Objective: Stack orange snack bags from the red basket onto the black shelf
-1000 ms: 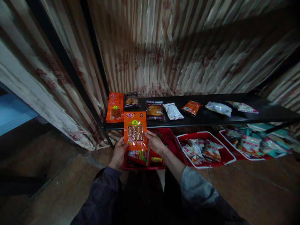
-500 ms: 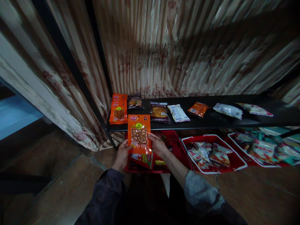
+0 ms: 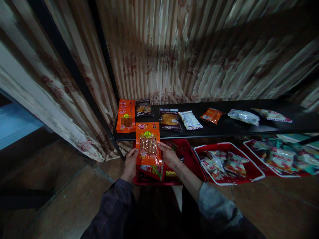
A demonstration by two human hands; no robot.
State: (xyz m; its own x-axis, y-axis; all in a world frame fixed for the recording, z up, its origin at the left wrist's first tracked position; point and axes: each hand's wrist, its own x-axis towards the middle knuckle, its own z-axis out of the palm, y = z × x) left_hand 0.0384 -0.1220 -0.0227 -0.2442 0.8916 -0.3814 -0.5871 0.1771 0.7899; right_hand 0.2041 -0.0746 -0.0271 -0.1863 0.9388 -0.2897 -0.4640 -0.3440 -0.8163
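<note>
An orange snack packet (image 3: 149,146) with a clear window showing brown sticks is held upright before the shelf's front edge. My right hand (image 3: 168,156) grips its right edge, thumb on the front and other fingers hidden behind. At the lower left edge, my left hand (image 3: 130,165) is closed on the packet, its thumb along the side and its fingertips out of sight. Matching orange packets (image 3: 126,116) lie overlapped at the left end of the black shelf (image 3: 171,133). Beneath the held packet stands a red basket (image 3: 198,166) with colourful snack bags inside.
Along the shelf lie a dark snack bag (image 3: 144,108), a packaged bread (image 3: 169,120), a white packet (image 3: 190,120), an orange-brown packet (image 3: 211,116) and others. Two more red baskets (image 3: 256,172) of bags stand right. A black post (image 3: 103,49) rises at left before a curtain (image 3: 154,66).
My left thumb has slid from the packet's front toward its left edge. The packet has dipped very slightly. The view has shifted a little; the shelf goods stay put.
</note>
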